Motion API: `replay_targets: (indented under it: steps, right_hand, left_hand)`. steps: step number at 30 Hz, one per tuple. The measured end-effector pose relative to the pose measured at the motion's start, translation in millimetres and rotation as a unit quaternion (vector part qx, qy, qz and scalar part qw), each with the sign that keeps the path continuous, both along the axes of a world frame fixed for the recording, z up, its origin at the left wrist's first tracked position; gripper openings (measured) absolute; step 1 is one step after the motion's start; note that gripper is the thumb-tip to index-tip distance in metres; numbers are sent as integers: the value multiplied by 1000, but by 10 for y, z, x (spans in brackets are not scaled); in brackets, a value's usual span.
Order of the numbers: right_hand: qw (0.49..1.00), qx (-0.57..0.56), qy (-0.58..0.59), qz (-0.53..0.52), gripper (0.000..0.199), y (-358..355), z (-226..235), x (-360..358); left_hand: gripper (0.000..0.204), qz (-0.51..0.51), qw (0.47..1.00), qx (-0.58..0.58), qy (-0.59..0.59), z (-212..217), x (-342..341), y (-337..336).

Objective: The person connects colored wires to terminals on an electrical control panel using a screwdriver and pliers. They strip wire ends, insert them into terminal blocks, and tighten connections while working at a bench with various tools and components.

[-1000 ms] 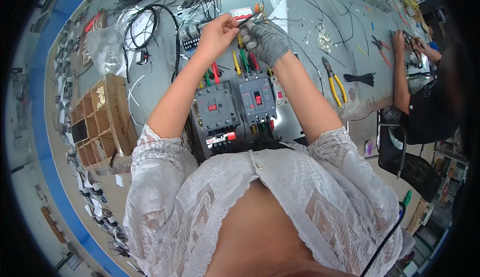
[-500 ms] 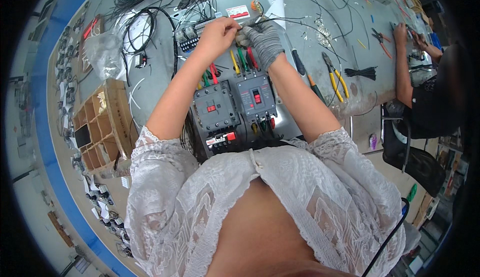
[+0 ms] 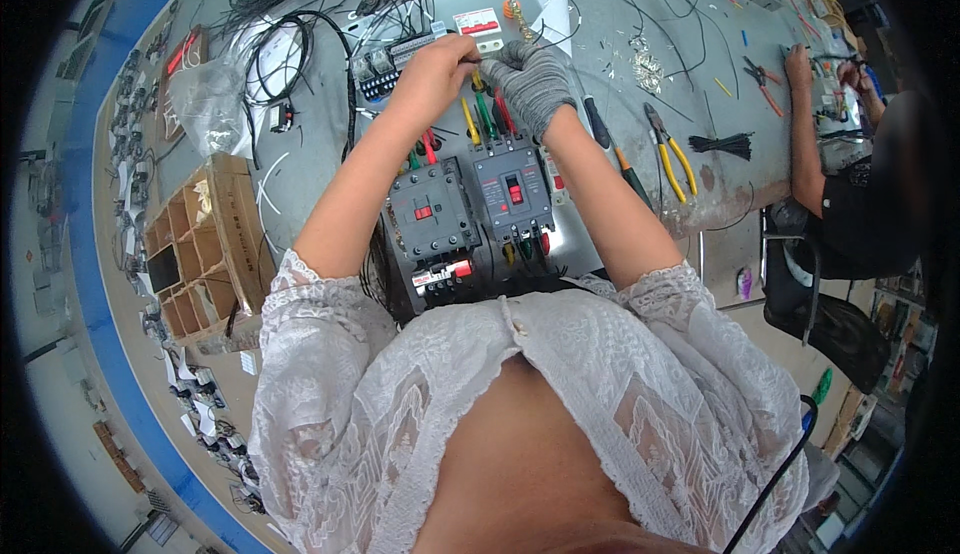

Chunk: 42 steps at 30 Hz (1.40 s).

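Thin wire end [image 3: 478, 57] pinched between both hands, above grey metal mounting plate [image 3: 585, 244] at bench centre. Bare left hand [image 3: 435, 69] fingertips closed on wire; grey-gloved right hand [image 3: 530, 79] fingers curled, meeting it. Below hands: yellow, green, red wires [image 3: 480, 119] entering two dark grey breaker blocks [image 3: 470, 209]. Right: yellow-handled pliers [image 3: 668, 154], black cable ties [image 3: 722, 144]. Left: brown cardboard divider box [image 3: 200, 249], black cable coil [image 3: 285, 54]. Far right: co-worker's arm [image 3: 800, 124].

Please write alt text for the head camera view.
Seen from above, a person's bare left hand and grey-gloved right hand meet over coloured wires above two grey breaker units on a metal panel. Yellow-handled pliers lie right, a cardboard divider box left.
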State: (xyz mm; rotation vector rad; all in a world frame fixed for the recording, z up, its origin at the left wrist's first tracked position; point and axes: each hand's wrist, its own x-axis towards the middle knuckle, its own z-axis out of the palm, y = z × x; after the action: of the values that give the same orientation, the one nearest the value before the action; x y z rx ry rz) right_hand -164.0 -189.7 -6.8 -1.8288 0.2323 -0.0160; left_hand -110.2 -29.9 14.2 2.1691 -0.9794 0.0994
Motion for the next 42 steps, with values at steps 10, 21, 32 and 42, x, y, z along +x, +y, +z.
replay_targets:
  steps: [10,21,32,42]
  right_hand:
    - [894,433,113,-23,21,-80,18,-115]
    - [933,356,20,-43,17,4,-173,58]
    - [894,438,91,-18,11,-79,-329,185]
    - [941,324,73,-66,13,-29,-99,15]
  left_hand:
    - [13,32,982,-33,185,-148,97,48]
    - [11,4,937,-91,338,-276,197,12]
    - [12,-8,981,44,186,-121,205,-11]
    - [17,4,986,-32,165,-153,39,16]
